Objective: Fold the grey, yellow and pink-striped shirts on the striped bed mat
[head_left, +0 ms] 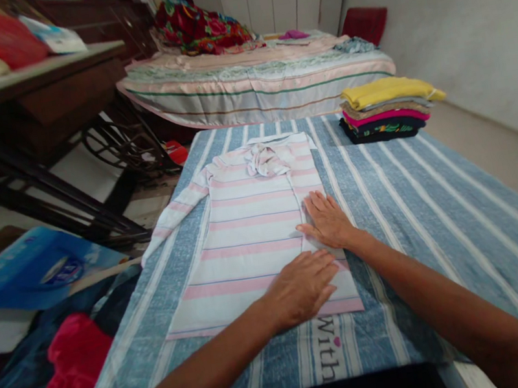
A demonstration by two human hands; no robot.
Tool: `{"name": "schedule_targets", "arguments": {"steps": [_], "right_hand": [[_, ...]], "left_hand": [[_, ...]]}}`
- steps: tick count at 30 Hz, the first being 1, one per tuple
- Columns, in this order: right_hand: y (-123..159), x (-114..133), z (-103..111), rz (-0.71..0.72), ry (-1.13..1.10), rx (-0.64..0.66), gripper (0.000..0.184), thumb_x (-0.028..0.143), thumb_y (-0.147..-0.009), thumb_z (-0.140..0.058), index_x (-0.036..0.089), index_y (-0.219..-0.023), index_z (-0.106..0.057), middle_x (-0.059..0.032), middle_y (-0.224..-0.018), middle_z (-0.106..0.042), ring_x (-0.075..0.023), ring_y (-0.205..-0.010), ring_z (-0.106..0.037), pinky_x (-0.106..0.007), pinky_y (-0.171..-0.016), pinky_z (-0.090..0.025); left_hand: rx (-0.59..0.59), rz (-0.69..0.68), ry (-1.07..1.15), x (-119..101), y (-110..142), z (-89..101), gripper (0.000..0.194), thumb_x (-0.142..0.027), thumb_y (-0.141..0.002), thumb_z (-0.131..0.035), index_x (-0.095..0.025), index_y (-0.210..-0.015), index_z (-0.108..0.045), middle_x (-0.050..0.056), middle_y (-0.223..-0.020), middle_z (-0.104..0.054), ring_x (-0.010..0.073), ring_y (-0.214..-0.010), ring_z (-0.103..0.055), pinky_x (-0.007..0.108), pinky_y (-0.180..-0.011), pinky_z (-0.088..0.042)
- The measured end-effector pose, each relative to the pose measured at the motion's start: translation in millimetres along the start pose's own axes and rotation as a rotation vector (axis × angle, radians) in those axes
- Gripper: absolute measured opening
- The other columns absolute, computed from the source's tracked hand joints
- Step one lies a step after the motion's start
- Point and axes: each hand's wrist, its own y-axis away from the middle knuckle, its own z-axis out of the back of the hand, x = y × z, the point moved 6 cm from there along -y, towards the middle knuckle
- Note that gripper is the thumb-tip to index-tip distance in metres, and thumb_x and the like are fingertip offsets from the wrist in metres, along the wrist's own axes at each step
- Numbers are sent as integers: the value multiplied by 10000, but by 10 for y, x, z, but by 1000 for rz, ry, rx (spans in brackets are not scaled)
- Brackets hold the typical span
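A white shirt with pink and thin blue stripes (248, 222) lies spread on the blue striped cloth (425, 246). Its right side is folded inward over the body, while one sleeve reaches out to the left. The bunched collar (266, 160) sits near the far end. My left hand (301, 289) rests flat on the lower right of the shirt, fingers stretched toward the right. Just beyond it, my right hand (326, 219) lies flat on the folded part, along the right edge, with its fingers extended. Neither hand grips the fabric.
A stack of folded clothes (383, 110), yellow on top, stands at the far right. Behind is a bed with a striped cover (262, 88). At left are a sewing machine table (25, 83), a blue box (44, 264) and a red cloth (77, 364).
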Motion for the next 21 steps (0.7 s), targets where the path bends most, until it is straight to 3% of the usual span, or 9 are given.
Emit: {"name": "schedule_targets", "arguments": {"steps": [5, 12, 17, 21], "right_hand": [[48, 22, -76, 27, -18, -11, 824, 648, -894, -272, 10, -1416, -281, -231, -1486, -201, -333, -1379, -141, -468, -1097, -143], [61, 58, -119, 54, -45, -59, 833, 655, -892, -262, 4, -1409, -305, -235, -1480, -210, -345, -1377, -151, -501, -1091, -172], [-31, 71, -83, 48, -77, -94, 820, 656, -893, -257, 21, -1408, -320, -221, -1476, -233, -337, -1379, -154, -501, -1094, -176], [-255, 80, 17, 47, -91, -133, 841, 662, -889, -258, 6, -1414, -299, -236, -1478, -212, -340, -1384, -128, -505, -1101, -162]], "left_hand": [[48, 9, -19, -58, 104, -270, 561, -474, -928, -341, -191, -1412, -323, 84, -1493, -298, 207, -1400, -186, 420, -1145, -148], [-6, -19, -129, -89, 181, -175, 570, -481, -937, -312, -183, -1423, -293, 66, -1499, -291, 186, -1399, -182, 377, -1137, -180], [-129, -94, -305, -75, 191, -235, 561, -528, -906, -371, -184, -1347, -402, 64, -1425, -428, 210, -1331, -332, 379, -1091, -283], [-322, -151, -479, -38, 182, -326, 332, -386, -924, -439, -231, -1208, -512, 5, -1342, -525, 183, -1258, -430, 359, -1057, -328]]}}
